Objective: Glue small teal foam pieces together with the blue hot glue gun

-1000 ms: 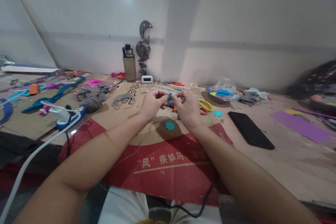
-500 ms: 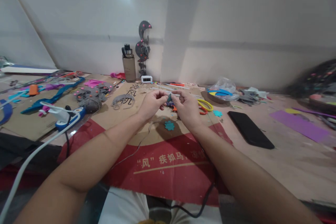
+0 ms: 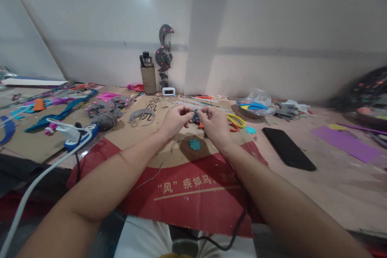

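Note:
My left hand (image 3: 174, 120) and my right hand (image 3: 213, 123) meet above the cardboard sheet (image 3: 187, 177), fingers pinched together on one small dark teal craft piece (image 3: 196, 115). The piece is mostly hidden by my fingertips. Just below my hands a teal flower-shaped foam cut-out (image 3: 195, 144) lies flat on the cardboard. A thin grey wire (image 3: 157, 171) runs from under my left wrist toward me.
A black phone (image 3: 288, 149) lies right of my hands, yellow-handled scissors (image 3: 236, 121) behind them. A glue gun on its white cable (image 3: 72, 133) sits left. A bottle (image 3: 148, 74), small clock (image 3: 168, 91), bowl of scraps (image 3: 255, 109) and purple foam sheet (image 3: 347, 143) surround.
My hands have drifted very slightly, the fingertips closing a little tighter over the small teal piece. Nothing on the table has moved.

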The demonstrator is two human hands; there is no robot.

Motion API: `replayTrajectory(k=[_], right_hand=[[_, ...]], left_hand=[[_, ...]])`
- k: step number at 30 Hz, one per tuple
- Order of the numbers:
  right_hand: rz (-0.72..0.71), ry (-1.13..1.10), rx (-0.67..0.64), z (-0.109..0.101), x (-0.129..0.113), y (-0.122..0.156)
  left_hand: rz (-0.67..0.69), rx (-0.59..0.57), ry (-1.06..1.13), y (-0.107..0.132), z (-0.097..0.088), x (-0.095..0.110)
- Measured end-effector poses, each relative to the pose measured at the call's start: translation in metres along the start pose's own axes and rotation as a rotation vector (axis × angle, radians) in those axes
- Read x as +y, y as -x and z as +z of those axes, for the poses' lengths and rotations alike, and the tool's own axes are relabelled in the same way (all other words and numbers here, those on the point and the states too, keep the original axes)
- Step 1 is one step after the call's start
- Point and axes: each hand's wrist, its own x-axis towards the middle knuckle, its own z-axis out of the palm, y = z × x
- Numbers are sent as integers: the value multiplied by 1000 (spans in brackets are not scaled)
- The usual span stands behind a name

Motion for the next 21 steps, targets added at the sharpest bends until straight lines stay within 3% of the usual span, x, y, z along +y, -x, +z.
replayTrajectory(k=[11, 21], right_hand=[[-33, 2, -3, 3, -2, 4], [126, -283, -153, -3, -10, 2]], left_hand=[[28, 23, -34, 2, 0, 4], [-62, 45, 41, -4, -4, -4]])
